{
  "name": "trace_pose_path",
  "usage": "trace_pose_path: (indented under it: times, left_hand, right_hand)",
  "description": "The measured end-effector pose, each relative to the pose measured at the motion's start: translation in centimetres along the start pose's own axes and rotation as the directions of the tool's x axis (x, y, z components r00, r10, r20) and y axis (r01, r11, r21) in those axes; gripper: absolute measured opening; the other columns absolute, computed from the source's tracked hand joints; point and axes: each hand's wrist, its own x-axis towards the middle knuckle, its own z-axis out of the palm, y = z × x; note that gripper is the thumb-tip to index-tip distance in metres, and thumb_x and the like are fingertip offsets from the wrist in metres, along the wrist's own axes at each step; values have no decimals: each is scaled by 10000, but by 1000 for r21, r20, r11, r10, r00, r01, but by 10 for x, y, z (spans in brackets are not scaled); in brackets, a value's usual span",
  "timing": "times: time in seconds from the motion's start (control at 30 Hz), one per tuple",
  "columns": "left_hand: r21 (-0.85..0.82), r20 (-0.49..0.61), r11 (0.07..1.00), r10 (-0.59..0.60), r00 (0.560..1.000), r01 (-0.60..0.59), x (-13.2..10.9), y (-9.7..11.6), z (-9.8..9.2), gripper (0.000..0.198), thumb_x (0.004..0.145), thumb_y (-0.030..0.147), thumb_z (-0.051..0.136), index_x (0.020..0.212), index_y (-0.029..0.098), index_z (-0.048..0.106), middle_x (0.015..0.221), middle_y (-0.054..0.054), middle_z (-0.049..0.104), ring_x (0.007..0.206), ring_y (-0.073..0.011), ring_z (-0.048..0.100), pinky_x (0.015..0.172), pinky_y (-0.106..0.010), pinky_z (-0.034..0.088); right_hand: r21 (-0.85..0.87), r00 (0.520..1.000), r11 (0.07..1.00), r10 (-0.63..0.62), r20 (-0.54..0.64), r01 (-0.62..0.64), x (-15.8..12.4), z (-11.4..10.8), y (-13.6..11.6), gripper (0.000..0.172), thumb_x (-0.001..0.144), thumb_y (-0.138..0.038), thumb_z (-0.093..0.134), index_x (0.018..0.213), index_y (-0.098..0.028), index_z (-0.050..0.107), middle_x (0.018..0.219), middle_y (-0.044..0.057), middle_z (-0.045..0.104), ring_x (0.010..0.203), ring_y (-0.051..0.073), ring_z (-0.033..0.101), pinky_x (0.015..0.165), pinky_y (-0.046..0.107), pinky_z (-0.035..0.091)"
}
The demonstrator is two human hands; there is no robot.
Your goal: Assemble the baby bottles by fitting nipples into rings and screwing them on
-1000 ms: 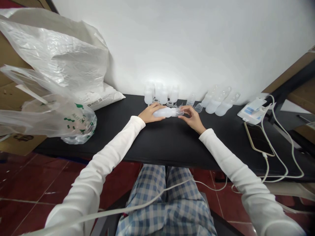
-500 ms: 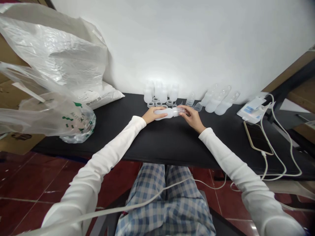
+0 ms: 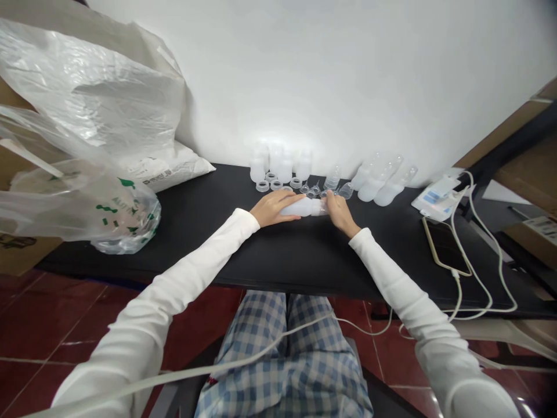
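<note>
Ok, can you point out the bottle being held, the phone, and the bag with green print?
Held bottle [image 3: 304, 207]: head view, on its milky white body.
Phone [image 3: 447, 245]: head view, on its dark screen.
Bag with green print [image 3: 116, 216]: head view, on its bulging clear front.

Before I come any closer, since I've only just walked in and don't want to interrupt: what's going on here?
At a black table, someone's left hand grips a frosted white plastic bottle, held sideways, while the right hand holds its clear plastic top. Beyond the hands are translucent round plastic rings and upright frosted bottles; farther right are frosted bottles with clear domed tops.
</note>
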Motion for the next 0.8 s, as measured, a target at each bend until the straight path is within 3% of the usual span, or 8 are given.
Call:
trace_pose_path:
  times: [0.1,0.2,0.3,0.43,0.6,0.7,0.8]
  left_hand:
    - [-86,-11,989,-120,993,119,1,0,-3,580,894,568,681,1359,223,655,1264,-117,714,1179,-253,676,1092,-419,518]
    - [-248,35,924,-293,956,292,0,-2,-4,576,871,565,701,1321,207,669,1328,-98,699,1223,-260,662,1104,-413,503]
    - [-330,87,875,-346,934,355,0,-2,-1,575,854,552,722,1298,189,680,1350,-98,690,1254,-277,647,1112,-412,492]
    - [-234,61,914,-328,943,333,1,5,6,593,879,512,719,1383,216,625,1383,-97,662,1255,-269,646,1091,-395,510]
    - [8,-69,963,-269,961,270,1,10,8,607,908,507,692,1425,211,572,1322,-138,664,1208,-279,659,1062,-411,532]
    - [-11,-94,974,-226,970,226,1,6,7,634,918,491,678,1452,193,514,1321,-160,642,1232,-298,637,1090,-450,510]
    - [-114,-31,981,-164,986,159,1,3,9,684,949,463,624,1524,167,401,1409,-200,572,1329,-321,569,1145,-496,459]
  right_hand:
    - [215,998,976,50,-35,-41,-7,7,-8,722,930,-850,198,762,-252,567,510,-20,447,452,160,418,518,333,374]
    - [205,995,974,-89,-54,98,-12,12,-12,607,890,-808,485,1137,-261,572,744,-9,608,562,156,518,573,319,455]
    - [186,982,966,-168,-87,181,-10,12,-10,561,846,-721,645,1156,-260,572,966,27,662,733,169,585,677,320,511]
    - [344,987,929,-98,-126,137,-3,12,-6,504,826,-689,688,1053,-247,604,964,19,656,796,159,603,710,303,524]
    - [472,995,882,47,-87,-1,0,18,-8,549,799,-726,688,1061,-252,603,660,-54,494,518,104,421,483,271,390]
    - [501,998,865,27,-59,7,-1,21,-12,595,774,-729,710,1122,-255,618,724,-42,545,544,102,439,531,280,444]
    - [468,997,882,-10,-71,42,-1,20,-15,597,766,-755,693,1078,-250,633,837,2,609,645,134,520,620,305,508]
